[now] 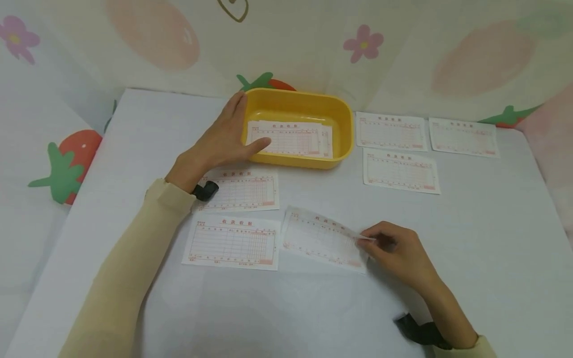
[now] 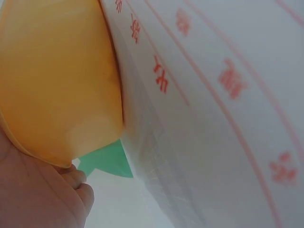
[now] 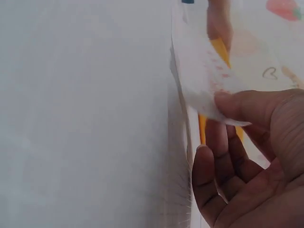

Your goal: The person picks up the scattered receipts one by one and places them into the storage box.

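My right hand [image 1: 403,251] pinches the right edge of a printed receipt slip [image 1: 322,238] between thumb and fingertips. That edge is lifted and bends upward, while the slip's left part lies low near the table; in the right wrist view the paper [image 3: 204,80] curves up to the thumb. My left hand [image 1: 224,134] holds the left end of a yellow plastic basin [image 1: 309,102], its thumb reaching over the front rim. Several receipt slips [image 1: 286,139] lie stacked inside. Seen from the left wrist, fingers [image 2: 76,183] curl at the rim of the basin [image 2: 61,76].
Two receipt slips lie at the left, one [image 1: 233,243] above the other [image 1: 241,191], the upper one partly under my left wrist. Right of the basin, three more slips [image 1: 400,171] lie on the white table [image 1: 483,248]. A strawberry-patterned cloth [image 1: 313,44] hangs behind.
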A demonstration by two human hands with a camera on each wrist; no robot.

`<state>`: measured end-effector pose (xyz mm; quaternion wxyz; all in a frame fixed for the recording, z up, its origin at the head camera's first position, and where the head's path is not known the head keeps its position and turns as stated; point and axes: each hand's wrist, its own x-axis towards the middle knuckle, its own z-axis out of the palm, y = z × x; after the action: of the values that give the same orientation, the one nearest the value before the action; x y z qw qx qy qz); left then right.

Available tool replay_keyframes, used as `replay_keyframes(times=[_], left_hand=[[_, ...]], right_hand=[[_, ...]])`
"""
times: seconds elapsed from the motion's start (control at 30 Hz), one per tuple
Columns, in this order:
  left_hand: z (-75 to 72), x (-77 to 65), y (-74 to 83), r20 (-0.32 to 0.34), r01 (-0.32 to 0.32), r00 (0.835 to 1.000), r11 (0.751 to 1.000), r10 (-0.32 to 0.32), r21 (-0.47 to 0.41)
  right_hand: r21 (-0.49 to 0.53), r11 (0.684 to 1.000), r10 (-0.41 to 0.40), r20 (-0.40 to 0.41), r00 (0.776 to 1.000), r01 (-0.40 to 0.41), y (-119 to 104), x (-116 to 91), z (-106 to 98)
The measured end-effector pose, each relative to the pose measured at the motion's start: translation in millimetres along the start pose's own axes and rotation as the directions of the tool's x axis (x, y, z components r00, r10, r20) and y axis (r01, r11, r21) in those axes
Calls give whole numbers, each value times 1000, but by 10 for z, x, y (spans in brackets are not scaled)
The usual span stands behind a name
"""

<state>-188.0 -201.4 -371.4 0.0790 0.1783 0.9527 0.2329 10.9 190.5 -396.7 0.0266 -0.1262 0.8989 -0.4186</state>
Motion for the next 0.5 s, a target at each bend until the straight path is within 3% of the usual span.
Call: replay_keyframes(times=[0.17,0.5], left_hand=[[-3,13,5,-3,-8,1000,1000,8,-10],[-1,-7,-2,-8,-10,1000,1000,10,-14]], right_hand=[[64,993,92,29,995,-94,36,10,-31],[124,958,250,72,965,-258,5,46,-161]])
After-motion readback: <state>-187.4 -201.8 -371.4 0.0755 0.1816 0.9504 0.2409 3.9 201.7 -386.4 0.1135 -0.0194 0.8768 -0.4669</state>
